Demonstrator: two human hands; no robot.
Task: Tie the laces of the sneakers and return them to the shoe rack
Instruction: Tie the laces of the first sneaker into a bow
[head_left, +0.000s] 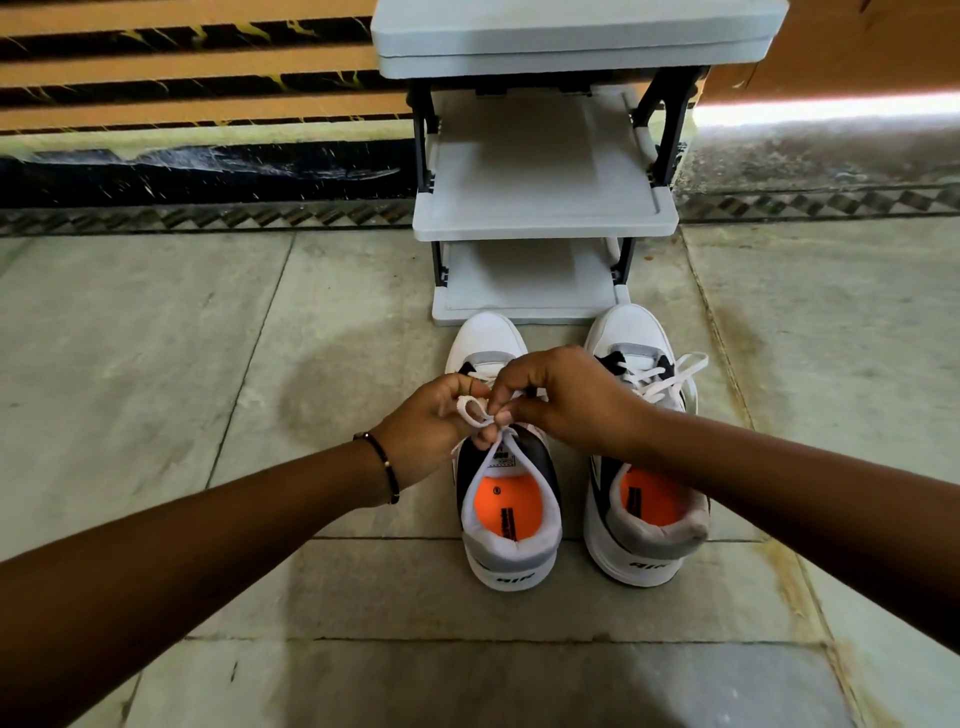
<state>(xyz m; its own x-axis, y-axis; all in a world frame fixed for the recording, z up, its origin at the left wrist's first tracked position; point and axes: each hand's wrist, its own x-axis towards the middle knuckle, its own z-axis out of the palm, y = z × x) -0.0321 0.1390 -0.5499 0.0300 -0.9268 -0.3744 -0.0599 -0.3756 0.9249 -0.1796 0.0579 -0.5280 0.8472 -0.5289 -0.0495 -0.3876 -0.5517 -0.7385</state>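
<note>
Two white, grey and black sneakers with orange insoles stand side by side on the floor, toes toward the shoe rack (545, 218). Over the left sneaker (511, 530), my left hand (431, 431) pinches a small loop of its white lace (475, 410). My right hand (563, 397) meets it from the right and pinches the same lace at the crossing. The hands hide that shoe's eyelets. The right sneaker (644, 519) stands untouched; its white laces (670, 374) lie in loose loops over the tongue.
The grey shoe rack has several bare shelves on black posts and stands against a wall with orange and black stripes (182, 67). Pale stone floor tiles (156, 364) spread to the left and right of the shoes.
</note>
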